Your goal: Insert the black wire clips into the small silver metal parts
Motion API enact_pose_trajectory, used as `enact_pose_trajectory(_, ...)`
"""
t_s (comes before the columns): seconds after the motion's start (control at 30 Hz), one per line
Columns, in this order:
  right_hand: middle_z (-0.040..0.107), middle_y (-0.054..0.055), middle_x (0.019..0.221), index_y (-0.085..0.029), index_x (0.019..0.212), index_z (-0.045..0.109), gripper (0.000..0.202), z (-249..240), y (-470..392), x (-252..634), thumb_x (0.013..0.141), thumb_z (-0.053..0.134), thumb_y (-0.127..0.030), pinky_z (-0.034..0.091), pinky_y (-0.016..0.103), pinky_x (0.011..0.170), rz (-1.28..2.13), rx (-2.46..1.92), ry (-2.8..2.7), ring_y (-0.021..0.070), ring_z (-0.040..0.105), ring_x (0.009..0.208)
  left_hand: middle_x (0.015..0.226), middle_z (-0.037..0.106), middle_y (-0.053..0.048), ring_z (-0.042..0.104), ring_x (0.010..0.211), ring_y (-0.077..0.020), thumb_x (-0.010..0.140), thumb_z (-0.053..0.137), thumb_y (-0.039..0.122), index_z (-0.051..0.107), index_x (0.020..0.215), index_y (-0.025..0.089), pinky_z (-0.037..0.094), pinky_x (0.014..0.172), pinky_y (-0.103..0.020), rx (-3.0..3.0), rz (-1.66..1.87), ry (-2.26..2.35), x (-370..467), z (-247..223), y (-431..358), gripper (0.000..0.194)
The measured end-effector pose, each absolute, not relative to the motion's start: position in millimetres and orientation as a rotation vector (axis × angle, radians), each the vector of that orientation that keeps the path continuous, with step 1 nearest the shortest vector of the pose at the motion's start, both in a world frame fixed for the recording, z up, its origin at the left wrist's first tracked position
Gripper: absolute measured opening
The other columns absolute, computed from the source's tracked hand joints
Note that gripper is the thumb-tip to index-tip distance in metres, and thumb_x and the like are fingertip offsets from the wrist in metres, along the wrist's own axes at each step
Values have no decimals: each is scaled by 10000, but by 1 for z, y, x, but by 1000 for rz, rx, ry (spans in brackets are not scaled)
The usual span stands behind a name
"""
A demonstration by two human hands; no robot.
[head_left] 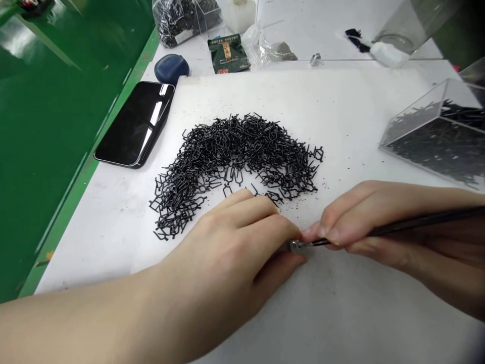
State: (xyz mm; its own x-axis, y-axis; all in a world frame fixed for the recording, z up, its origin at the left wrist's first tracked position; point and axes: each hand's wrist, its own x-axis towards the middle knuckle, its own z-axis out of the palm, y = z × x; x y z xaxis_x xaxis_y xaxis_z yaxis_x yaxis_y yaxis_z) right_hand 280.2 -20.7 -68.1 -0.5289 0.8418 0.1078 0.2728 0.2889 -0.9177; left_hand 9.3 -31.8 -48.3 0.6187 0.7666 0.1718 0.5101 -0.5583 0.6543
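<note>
My left hand (242, 242) pinches a small shiny metal piece (297, 246) between thumb and forefinger, low in the middle of the head view. From the right, my right hand (364, 227) grips black tweezers (428, 220), whose thin tips touch or nearly touch the metal piece; exact contact is too small to tell. Just beyond my left hand, an arched pile of small black forked pieces (235, 141) lies on the white work surface (341, 313). My left fingers hide part of the pile's inner edge.
A phone (134, 124) and a blue rounded object (172, 68) lie at the left. Behind are a green packet (228, 54), a bag of black pieces (174, 23) and a small metal part (315, 59). A clear box (435, 136) of black pieces stands right, a clear container (409, 28) behind.
</note>
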Motion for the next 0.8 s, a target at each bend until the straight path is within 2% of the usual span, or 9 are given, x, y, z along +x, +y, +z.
enact_pose_trajectory(0.23,827,-33,1128,-412,1154,802,272,-65,-17,279,965,744,-226,708,320,814,1301,-940,-1981,240,809,1000,898,716,-38,648,853,-186,1034,720,162,816,991,109,556,834,-310,2278,612,1022,9,-47,-32,118)
enact_pose_trajectory(0.47,837,-42,1064,-434,1081,809,105,-68,-23,280,1008,737,-412,715,320,822,1148,-1088,-1985,237,818,957,899,722,-41,644,830,-180,1037,709,150,817,990,104,556,828,-309,2287,614,1007,10,-49,-30,126)
enact_pose_trajectory(0.67,836,-33,1043,-436,1056,816,96,-73,-25,282,1000,740,-456,718,331,812,1113,-1099,-1981,250,820,957,907,717,-40,650,851,-191,1033,718,155,814,995,111,562,855,-320,2277,615,1014,11,-48,-31,112)
enact_pose_trajectory(0.8,837,-27,1044,-429,1079,819,113,-73,-22,283,990,753,-405,719,340,805,1143,-1077,-1974,260,819,956,897,713,-41,652,849,-195,1030,722,154,816,987,107,557,852,-327,2278,626,1014,12,-47,-31,114)
